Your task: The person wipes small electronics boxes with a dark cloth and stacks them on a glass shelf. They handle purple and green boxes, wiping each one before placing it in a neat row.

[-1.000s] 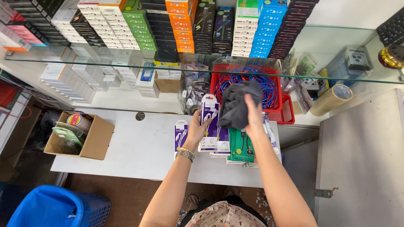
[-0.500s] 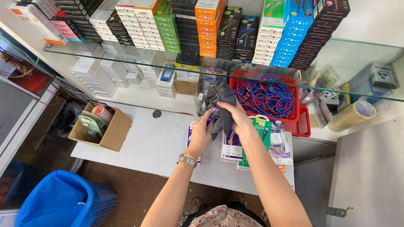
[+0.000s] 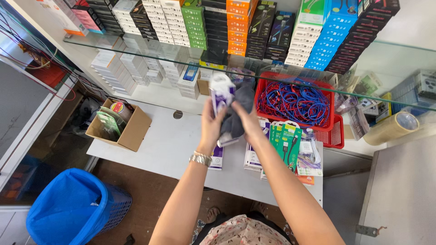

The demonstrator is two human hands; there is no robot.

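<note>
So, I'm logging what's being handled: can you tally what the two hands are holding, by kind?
White-and-purple packet, in the left hand: 1
Grey cloth, in the right hand: 1
Total: 2

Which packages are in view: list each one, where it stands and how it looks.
White and purple packet: left hand, above the table.
Grey cloth: right hand.
Green packets: flat on the table, by the red basket.
Coloured boxes: upright rows on the glass shelf.
</note>
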